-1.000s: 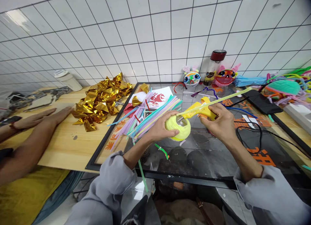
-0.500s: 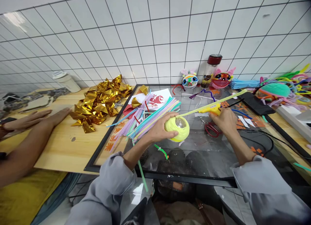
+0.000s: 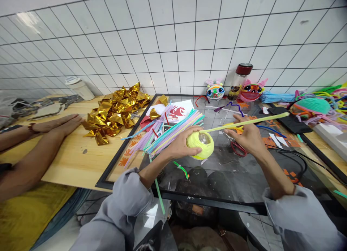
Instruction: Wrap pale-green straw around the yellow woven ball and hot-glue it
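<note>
My left hand [image 3: 182, 144] is closed around a ball wrapped in fuzzy yellow pipe cleaner [image 3: 193, 149], with a clear round part showing at its top. From the ball, a loose yellow pipe cleaner strip [image 3: 267, 118] stretches right, passing across my right hand. My right hand [image 3: 246, 134] has its thumb and fingers apart, beside a yellow glue gun [image 3: 233, 126] partly hidden by the strip and the fingers. Just below that hand lie red-handled scissors [image 3: 238, 150]. A bundle of pastel pipe cleaners [image 3: 173, 132] lies by my left hand.
A pile of gold foil pieces [image 3: 116, 112] sits left, near a co-worker's hands [image 3: 62, 124]. Two decorated animal-faced balls [image 3: 215, 91] and a lidded bottle [image 3: 240, 81] stand by the tiled wall. On the right are a black phone [image 3: 290, 120], cables [image 3: 295, 153] and a colourful pipe cleaner heap [image 3: 314, 105].
My right hand has loosened from the glue gun, which sits slightly lower. The strip's free end has swung right and down. My left hand keeps its hold on the ball.
</note>
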Action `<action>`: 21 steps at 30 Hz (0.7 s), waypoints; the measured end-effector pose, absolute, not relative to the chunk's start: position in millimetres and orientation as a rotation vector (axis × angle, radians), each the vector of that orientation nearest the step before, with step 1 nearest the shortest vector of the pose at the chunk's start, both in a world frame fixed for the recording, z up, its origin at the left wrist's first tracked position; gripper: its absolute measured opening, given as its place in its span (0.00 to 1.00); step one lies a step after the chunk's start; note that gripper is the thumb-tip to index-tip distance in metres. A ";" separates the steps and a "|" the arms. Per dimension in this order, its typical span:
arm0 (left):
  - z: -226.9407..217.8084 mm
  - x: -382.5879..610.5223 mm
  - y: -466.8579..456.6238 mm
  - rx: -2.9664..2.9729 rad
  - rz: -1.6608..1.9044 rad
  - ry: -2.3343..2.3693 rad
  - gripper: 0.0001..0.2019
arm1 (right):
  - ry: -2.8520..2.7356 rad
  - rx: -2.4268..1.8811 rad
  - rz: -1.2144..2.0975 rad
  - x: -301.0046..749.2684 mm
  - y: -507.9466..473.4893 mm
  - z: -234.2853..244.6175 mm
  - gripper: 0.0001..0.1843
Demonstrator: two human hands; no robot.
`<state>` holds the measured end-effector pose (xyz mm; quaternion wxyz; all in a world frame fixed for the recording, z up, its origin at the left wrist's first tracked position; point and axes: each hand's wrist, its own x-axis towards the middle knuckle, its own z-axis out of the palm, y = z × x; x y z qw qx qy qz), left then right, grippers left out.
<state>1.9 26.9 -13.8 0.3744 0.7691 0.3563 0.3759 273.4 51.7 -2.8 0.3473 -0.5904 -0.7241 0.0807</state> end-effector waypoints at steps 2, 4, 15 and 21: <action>-12.3 3.3 25.6 1.973 0.963 0.921 0.33 | -1.844 -1.194 0.600 257.6 36.8 11.2 0.37; -10.9 4.5 24.0 1.974 0.962 0.922 0.33 | -1.787 -0.980 0.727 241.7 22.3 23.6 0.34; -5.2 5.5 17.6 2.053 0.947 0.915 0.31 | -1.574 -1.060 0.882 233.5 14.9 17.2 0.21; -6.1 4.1 16.8 2.111 0.939 0.910 0.31 | -1.527 -1.037 0.963 227.6 14.9 13.4 0.22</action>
